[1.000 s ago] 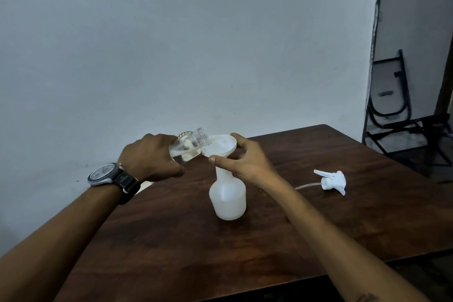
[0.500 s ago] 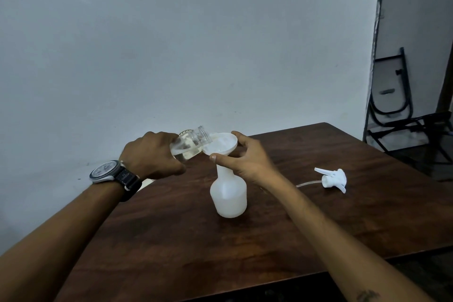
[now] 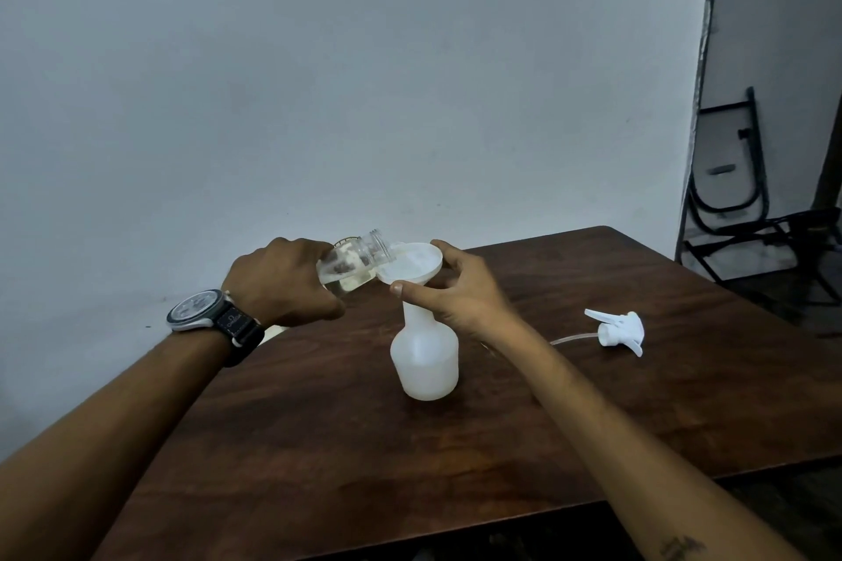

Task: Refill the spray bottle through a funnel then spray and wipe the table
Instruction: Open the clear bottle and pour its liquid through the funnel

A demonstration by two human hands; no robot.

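1. Head view: the white spray bottle point(image 3: 426, 360) stands upright and uncapped on the dark wooden table point(image 3: 592, 415), in its far-left part, not far from the far edge.
2. A white funnel point(image 3: 412, 263) sits in the bottle's neck, its wide bowl facing up.
3. The right hand point(image 3: 460, 292) pinches the funnel's bowl: the thumb lies against the near side and the index finger curls over the far rim. The other fingers are bent just behind the bottle's neck.
4. A clear jar point(image 3: 353, 262) is tipped toward the funnel, its open threaded mouth at the left side of the funnel's rim. Clear liquid lies along the jar's lower side.
5. The left hand point(image 3: 282, 287) is wrapped round the jar's body from above, knuckles up, fingers closed on it. I cannot tell whether liquid is running out at the mouth.
6. A dark-strapped wristwatch point(image 3: 200, 310) sits on the left wrist, above the table's far-left corner.
7. The white trigger spray head point(image 3: 622, 329) lies on its side toward the table's right edge, well apart from the bottle. Its thin dip tube point(image 3: 572, 338) points back toward the right forearm.
8. A plain pale wall point(image 3: 410, 82) rises behind the table's far edge.
9. A black folded metal frame point(image 3: 729, 169) leans beyond the far-right corner.
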